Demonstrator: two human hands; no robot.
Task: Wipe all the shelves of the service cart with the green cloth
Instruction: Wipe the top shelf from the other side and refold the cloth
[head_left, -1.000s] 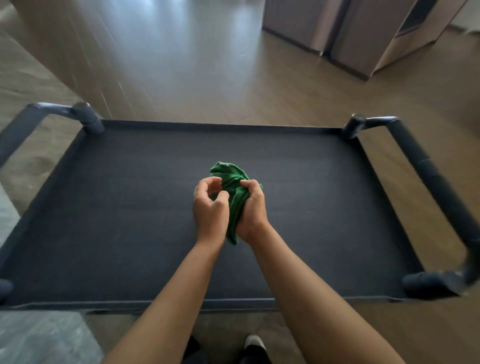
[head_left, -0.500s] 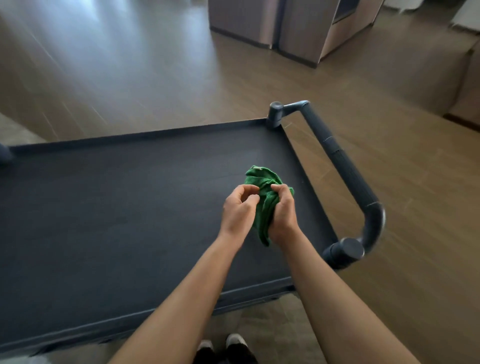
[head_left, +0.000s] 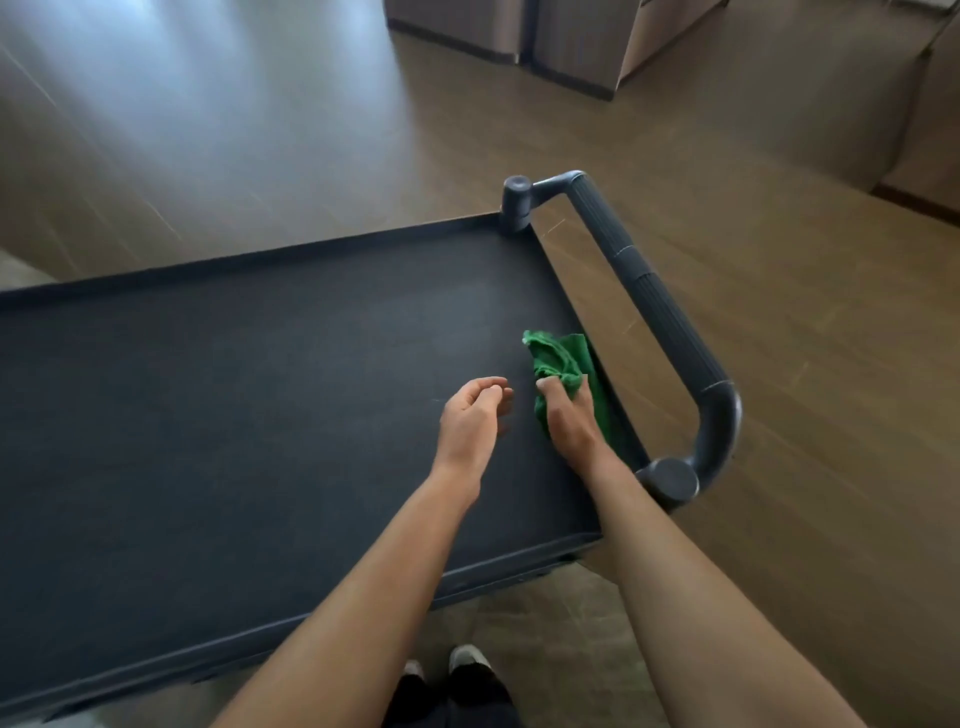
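- Right hand (head_left: 569, 421): clamped on the green cloth (head_left: 558, 358), with the thumb laid over the bunched fabric and the fingers curled into it. The forearm enters from 5 o'clock.
- Left hand (head_left: 470, 421): holds nothing. Its fingers are loosely curled with the tips near the thumb, and the palm is turned partly inward. It sits just beside the right hand, at that hand's 9 o'clock, apart from the cloth. Whether it touches the shelf cannot be told.
- Green cloth: crumpled into a wad on the top shelf (head_left: 234, 389) of the service cart (head_left: 363, 603). It lies at about 3 o'clock on the shelf, and its outer edge reaches the raised rim on that side. Part of the fabric sticks out past the fingers toward 12 o'clock.
- Top shelf: a dark, matte, rectangular tray with a low raised rim. It runs from 9 o'clock to 3 o'clock across the view.
- Handle (head_left: 670, 322): a dark ribbed tube forming a loop outside the shelf's 3 o'clock edge. It joins the cart at round posts at 1 o'clock and 4 o'clock.
- Floor (head_left: 779, 260): wood-toned planks on all sides of the cart.
- Shoes (head_left: 470, 660): the toes show at 6 o'clock, below the near rim.
- Cabinets (head_left: 571, 47): brown fronts at 12 to 1 o'clock, well apart from the cart.
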